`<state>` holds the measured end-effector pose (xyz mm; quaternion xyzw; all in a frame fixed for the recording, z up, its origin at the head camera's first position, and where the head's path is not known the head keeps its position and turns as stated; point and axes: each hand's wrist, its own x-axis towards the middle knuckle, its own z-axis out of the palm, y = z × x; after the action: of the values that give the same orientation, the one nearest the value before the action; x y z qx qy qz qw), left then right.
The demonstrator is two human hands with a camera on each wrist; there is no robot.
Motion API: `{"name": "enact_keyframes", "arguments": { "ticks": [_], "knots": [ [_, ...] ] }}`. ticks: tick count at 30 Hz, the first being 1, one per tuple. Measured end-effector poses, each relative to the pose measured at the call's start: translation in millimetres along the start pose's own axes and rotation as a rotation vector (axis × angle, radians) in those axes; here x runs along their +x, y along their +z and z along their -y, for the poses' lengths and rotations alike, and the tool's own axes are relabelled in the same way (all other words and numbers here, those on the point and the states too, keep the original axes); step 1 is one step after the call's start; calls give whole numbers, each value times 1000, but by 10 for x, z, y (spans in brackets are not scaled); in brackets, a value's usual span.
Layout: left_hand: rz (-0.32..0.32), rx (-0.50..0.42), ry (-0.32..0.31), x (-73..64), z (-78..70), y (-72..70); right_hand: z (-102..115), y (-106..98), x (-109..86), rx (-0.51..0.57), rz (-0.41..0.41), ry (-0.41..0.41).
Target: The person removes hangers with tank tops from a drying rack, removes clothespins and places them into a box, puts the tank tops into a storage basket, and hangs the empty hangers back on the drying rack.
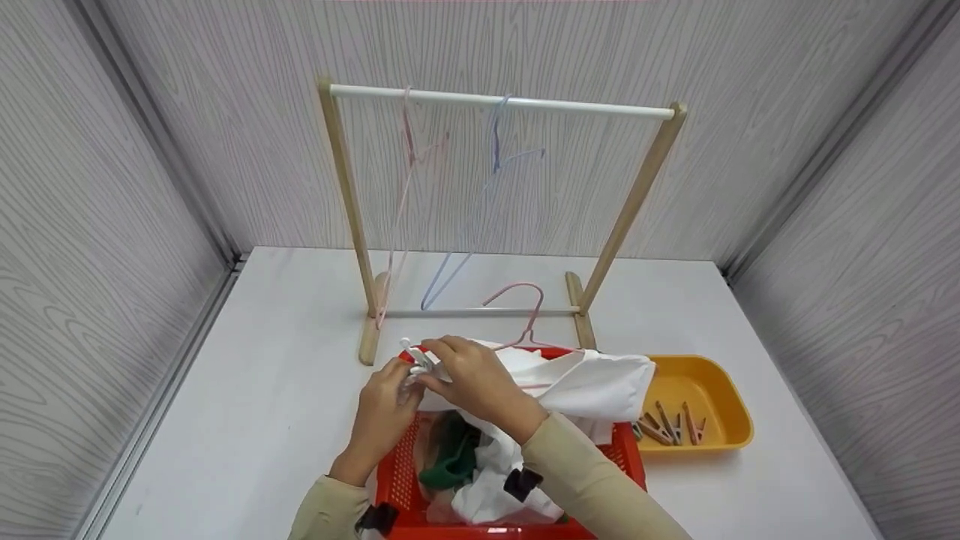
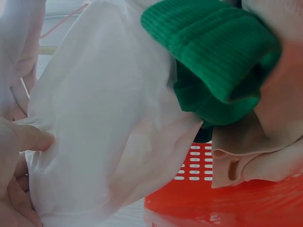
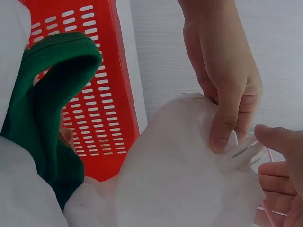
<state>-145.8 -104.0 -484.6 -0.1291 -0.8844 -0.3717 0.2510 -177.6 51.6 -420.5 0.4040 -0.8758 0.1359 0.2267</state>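
My left hand pinches the edge of a white garment, its thumb pressing the cloth in the left wrist view. Close beside it, my right hand holds a white clothespin between thumb and fingers, at that same edge. The garment lies over a pink hanger, whose hook sticks up beyond the cloth. Beneath both hands stands a red basket with a green ribbed garment, a beige garment and more white cloth in it. The cloth hides part of the hanger.
Behind the basket stands a wooden rack with a white rod. A pink hanger and a blue hanger hang from it. To the right, a yellow tray holds several clothespins. Walls enclose the table's back and sides.
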Motion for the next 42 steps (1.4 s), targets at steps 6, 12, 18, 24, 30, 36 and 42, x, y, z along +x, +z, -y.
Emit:
{"name": "enact_keyframes", "arguments": {
  "ticks": [6,12,18,24,30,36,42],
  "knots": [
    [-3,-2,18,4,5,8,27,12,14,25,34,12],
    [-6,3,20,3,3,18,52,19,16,42,22,5],
    [12,-3,6,0,-9,12,84,15,11,55,13,12],
    [23,-15,-1,-15,-16,-14,118,-11,13,101,50,40],
    [15,-26,3,-24,-17,-16,134,1,11,133,47,61],
    [7,-22,25,-7,-16,-14,126,14,1,161,-16,50],
    [-10,-28,36,3,-20,-18,113,31,-3,176,-94,-3]
  ]
}}
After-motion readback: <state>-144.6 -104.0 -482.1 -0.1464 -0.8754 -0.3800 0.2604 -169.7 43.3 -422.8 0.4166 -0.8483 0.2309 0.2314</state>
